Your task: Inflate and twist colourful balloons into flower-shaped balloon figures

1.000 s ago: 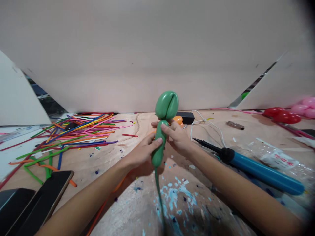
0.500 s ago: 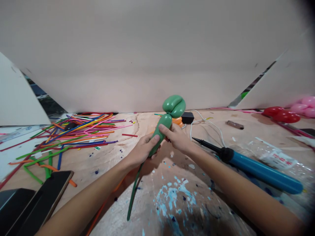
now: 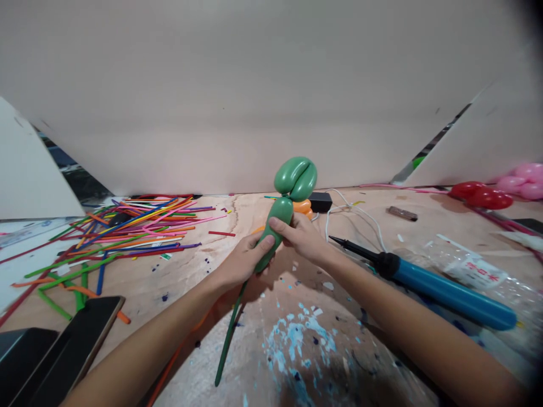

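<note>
A green modelling balloon (image 3: 281, 210) is held in both hands above the middle of the table. Its top is twisted into folded loops, with a narrow pinch beneath them. My left hand (image 3: 250, 257) wraps around the lower inflated part, thumb across the front. Higher up, my right hand (image 3: 299, 234) grips the same segment from the right, thumb pressed on it. From below my left hand the thin uninflated tail hangs down towards me. Partly hidden behind my right hand lies an orange balloon shape (image 3: 302, 208).
Many loose uninflated balloons (image 3: 148, 226) are heaped at the left. A phone-like dark slab (image 3: 85, 339) lies front left. A blue hand pump (image 3: 449, 294) and clear plastic bag (image 3: 475, 271) are at the right, with red balloons (image 3: 481, 195) behind. A pale wall rises at the back.
The balloon and both hands sit slightly further left in view, and the looped top is a little higher. Both hands keep their grip. The surroundings also shift slightly left.
</note>
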Available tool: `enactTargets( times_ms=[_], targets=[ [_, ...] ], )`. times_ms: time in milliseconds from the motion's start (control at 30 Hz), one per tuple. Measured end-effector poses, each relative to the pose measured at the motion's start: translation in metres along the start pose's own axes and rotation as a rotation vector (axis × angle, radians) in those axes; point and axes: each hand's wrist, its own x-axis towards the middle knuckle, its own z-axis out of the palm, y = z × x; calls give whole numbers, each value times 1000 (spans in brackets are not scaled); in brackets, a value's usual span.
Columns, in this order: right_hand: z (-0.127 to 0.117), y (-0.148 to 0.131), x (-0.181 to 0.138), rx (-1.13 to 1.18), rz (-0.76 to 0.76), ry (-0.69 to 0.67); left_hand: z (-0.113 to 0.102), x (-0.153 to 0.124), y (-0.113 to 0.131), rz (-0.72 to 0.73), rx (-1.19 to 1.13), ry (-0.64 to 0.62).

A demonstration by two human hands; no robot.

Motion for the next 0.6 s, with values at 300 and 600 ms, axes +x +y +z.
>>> enactTargets(
  times_ms=[300, 600],
  targets=[
    [-35, -20, 6, 144, 39, 140, -32, 22, -17, 20, 714, 318],
    [-29, -7, 7, -438, -92, 37, -36, 65, -10, 49, 336, 98]
  ],
)
